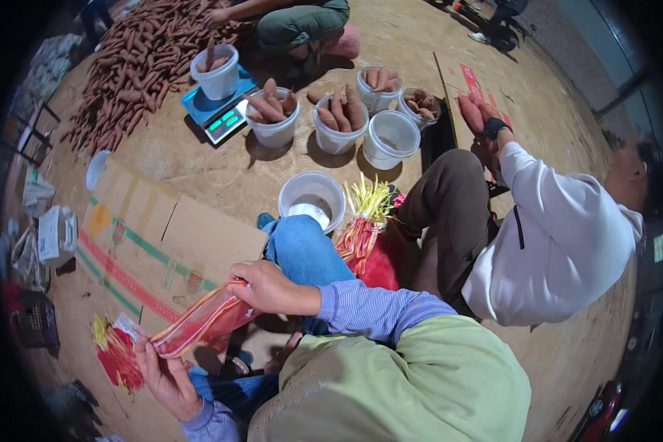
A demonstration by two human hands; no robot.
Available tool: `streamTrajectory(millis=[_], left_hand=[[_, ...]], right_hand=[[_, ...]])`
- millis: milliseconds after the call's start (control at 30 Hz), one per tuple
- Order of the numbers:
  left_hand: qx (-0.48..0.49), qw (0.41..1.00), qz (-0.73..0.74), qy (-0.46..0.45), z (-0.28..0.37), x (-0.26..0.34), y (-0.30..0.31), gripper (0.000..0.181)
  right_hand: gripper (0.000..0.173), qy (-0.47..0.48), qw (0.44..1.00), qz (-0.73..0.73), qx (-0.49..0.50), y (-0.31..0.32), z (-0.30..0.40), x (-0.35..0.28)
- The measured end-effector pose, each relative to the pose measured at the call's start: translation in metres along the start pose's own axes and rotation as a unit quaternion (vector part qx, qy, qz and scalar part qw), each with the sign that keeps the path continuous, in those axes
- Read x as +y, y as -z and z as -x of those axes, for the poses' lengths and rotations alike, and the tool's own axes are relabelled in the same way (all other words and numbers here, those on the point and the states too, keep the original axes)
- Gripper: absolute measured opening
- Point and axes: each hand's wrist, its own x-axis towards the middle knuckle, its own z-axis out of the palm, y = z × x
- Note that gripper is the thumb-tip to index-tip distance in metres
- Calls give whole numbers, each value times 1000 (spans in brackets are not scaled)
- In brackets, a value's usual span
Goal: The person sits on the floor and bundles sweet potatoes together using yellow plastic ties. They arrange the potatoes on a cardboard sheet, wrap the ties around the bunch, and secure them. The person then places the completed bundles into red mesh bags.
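Between my two hands a red mesh bag (207,326) with orange-striped edges is stretched over my lap. My left hand (166,375), lower in the view, pinches one end of it. My right hand (265,287) is closed around the other end, near my knee. Just left of my left hand lies a bundle of red mesh bags (116,353) with yellow ties. Another bundle of red mesh bags (359,243) with yellow-green ties stands beyond my right knee. Beside that knee is a white plastic bucket (312,182), its bottom partly visible, with no sweet potatoes seen inside.
Flattened cardboard (215,221) lies in front left. Buckets of sweet potatoes (337,138) and a digital scale (226,119) bearing one bucket stand farther off, near a sweet potato heap (132,72). A co-worker (552,237) sits at right, holding a sweet potato; another crouches beyond.
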Motion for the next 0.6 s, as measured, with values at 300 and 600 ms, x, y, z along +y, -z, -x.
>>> streamTrajectory(millis=[300, 600], left_hand=[[-58, 912, 346, 212, 3, 25, -33, 35], [13, 989, 107, 106, -6, 24, -49, 21]], right_hand=[[9, -239, 870, -430, -15, 12, -19, -4], [72, 106, 982, -146, -62, 26, -14, -36]])
